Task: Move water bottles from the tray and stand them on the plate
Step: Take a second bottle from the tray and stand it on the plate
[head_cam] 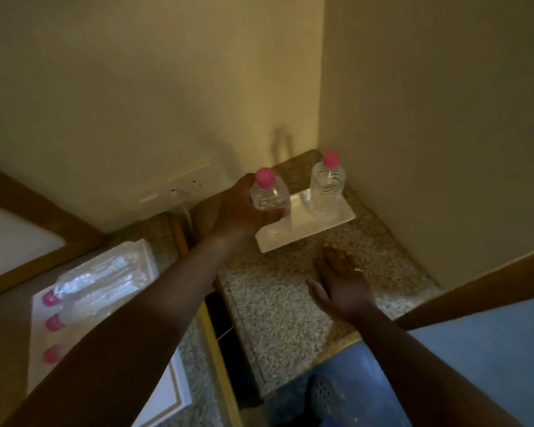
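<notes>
Placing step in hand: a second bottle (269, 195) is held upright in the left hand (244, 211), fingers wrapped around its lower body, over the near-left part of the white rectangular plate (305, 232). Whether its base already touches the plate cannot be told; the hand hides it. One standing bottle (326, 184) is already set on the plate toward 1 o'clock, close to the wall corner. The right hand (341, 280) is laid open and flat on the speckled stone counter (275, 303) at about 4 o'clock of the plate, nothing held. The tray (40, 306) is seen at 8 o'clock, well apart from the plate, with lying bottles (96, 282) left on it; three pink caps are counted, more cannot be ruled out through the blur. Next move judged to call for a level set-down clear of the standing bottle, then a straight release so nothing is tipped. Bottles noted as small, clear, ribbed plastic, water-filled, pink screw caps; likely light and easily toppled.
</notes>
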Tool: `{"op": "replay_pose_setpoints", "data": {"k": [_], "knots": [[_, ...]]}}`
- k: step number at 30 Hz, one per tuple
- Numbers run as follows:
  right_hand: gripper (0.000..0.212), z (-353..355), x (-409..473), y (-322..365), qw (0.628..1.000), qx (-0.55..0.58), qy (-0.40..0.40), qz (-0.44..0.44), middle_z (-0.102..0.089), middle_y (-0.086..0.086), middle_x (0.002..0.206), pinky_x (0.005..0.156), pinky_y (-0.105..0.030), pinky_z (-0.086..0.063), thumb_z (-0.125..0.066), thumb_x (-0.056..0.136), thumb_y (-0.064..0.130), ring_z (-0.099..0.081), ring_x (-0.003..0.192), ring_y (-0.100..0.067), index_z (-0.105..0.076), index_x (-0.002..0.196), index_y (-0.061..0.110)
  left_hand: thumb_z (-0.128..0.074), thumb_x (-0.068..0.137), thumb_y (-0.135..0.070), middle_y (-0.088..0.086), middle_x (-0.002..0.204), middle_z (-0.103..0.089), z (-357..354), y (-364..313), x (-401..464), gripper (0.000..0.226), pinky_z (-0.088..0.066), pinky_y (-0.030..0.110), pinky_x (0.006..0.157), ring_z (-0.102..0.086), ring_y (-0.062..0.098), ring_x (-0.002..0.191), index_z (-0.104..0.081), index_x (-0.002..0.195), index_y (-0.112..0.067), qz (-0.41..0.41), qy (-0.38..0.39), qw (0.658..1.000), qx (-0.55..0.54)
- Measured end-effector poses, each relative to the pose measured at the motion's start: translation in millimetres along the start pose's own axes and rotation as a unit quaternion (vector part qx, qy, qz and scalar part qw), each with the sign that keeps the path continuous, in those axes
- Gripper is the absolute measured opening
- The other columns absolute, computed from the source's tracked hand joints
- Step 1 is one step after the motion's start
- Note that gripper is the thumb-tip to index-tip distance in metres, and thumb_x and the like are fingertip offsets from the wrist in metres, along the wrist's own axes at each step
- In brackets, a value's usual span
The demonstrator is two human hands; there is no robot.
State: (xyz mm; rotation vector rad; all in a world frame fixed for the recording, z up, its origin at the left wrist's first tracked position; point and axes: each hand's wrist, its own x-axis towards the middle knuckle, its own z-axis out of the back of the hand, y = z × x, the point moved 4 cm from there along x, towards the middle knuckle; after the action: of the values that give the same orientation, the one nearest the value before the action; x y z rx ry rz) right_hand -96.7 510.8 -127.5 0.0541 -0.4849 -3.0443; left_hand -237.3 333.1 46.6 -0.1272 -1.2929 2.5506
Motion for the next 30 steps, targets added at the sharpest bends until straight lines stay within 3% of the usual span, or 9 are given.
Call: {"op": "replay_pose_setpoints", "data": {"k": [6,8,10,15,23,26,28,30], "knots": [[0.066,-2.8,3.5,-15.1,1.000,0.014,-0.009,-0.009,-0.032,-0.019,0.155,0.115,-0.055,-0.018,-0.031,0.098,0.059,-0.023,0.144,-0.038,-0.044,0.142,0.011,-0.093,0.058,-0.029,-0.025,0.099,-0.064,-64.8,-3.0,43.6,0.062,-0.050,0.011,0.075,-0.060,-0.016,0.088,-0.054,0.101,-0.049,-0.004,0.039,0.998,-0.041],[0.065,-4.9,3.7,-19.1,1.000,0.017,-0.014,-0.011,-0.032,-0.019,0.155,0.116,-0.055,-0.017,-0.033,0.098,0.059,-0.021,0.144,-0.037,-0.043,0.142,0.011,-0.092,0.059,-0.030,-0.016,0.105,-0.067,-79.9,-0.1,50.1,0.063,-0.054,0.025,0.083,-0.064,-0.001,0.097,-0.057,0.109,-0.044,0.004,0.056,0.998,-0.039],[0.066,-7.3,3.6,-20.9,1.000,0.018,-0.014,-0.009,-0.031,-0.019,0.155,0.116,-0.056,-0.017,-0.032,0.098,0.059,-0.020,0.145,-0.036,-0.043,0.142,0.011,-0.092,0.059,-0.030,-0.003,0.115,-0.069,-88.5,4.1,52.9,0.069,-0.054,0.038,0.089,-0.065,0.013,0.105,-0.059,0.120,-0.027,0.007,0.061,0.998,-0.034],[0.067,-8.0,3.5,-21.0,1.000,0.014,-0.012,-0.005,-0.029,-0.020,0.156,0.116,-0.057,-0.017,-0.031,0.098,0.059,-0.019,0.145,-0.036,-0.043,0.142,0.010,-0.091,0.062,-0.026,0.005,0.121,-0.067,-90.9,13.4,57.1,0.072,-0.052,0.050,0.094,-0.063,0.023,0.110,-0.056,0.125,-0.020,0.025,0.071,0.996,-0.055],[0.070,-5.5,2.9,-19.2,1.000,0.003,-0.008,-0.009,-0.026,-0.019,0.157,0.118,-0.054,-0.011,-0.027,0.098,0.061,-0.017,0.146,-0.035,-0.039,0.145,0.011,-0.091,0.059,-0.032,-0.003,0.118,-0.066,-83.7,17.7,60.4,0.074,-0.053,0.044,0.092,-0.063,0.019,0.109,-0.053,0.123,-0.028,0.007,0.058,0.997,-0.049],[0.071,-5.1,3.2,-20.1,1.000,0.002,-0.004,-0.010,-0.025,-0.018,0.157,0.117,-0.055,-0.013,-0.026,0.098,0.062,-0.016,0.146,-0.034,-0.039,0.145,0.011,-0.093,0.056,-0.032,-0.016,0.131,-0.052,-80.7,15.5,50.9,0.101,-0.047,0.028,0.094,-0.051,0.013,0.123,-0.036,0.139,-0.033,-0.006,0.077,0.995,-0.057],[0.072,-5.1,3.3,-21.0,1.000,-0.003,0.004,-0.011,-0.024,-0.017,0.158,0.117,-0.055,-0.013,-0.025,0.097,0.064,-0.013,0.147,-0.033,-0.038,0.145,0.012,-0.092,0.057,-0.035,-0.006,0.150,-0.037,-75.6,21.1,39.9,0.120,-0.040,0.032,0.104,-0.037,0.013,0.134,-0.018,0.151,-0.026,0.010,0.076,0.996,-0.044],[0.073,-5.4,2.6,-21.4,1.000,-0.019,0.010,-0.013,-0.022,-0.017,0.159,0.118,-0.053,-0.011,-0.024,0.097,0.065,-0.009,0.148,-0.031,-0.037,0.146,0.012,-0.089,0.059,-0.044,0.004,0.155,-0.034,-61.0,34.7,24.1,0.116,-0.037,0.039,0.108,-0.034,0.017,0.137,-0.021,0.150,-0.024,0.038,0.057,0.997,0.026]]}}
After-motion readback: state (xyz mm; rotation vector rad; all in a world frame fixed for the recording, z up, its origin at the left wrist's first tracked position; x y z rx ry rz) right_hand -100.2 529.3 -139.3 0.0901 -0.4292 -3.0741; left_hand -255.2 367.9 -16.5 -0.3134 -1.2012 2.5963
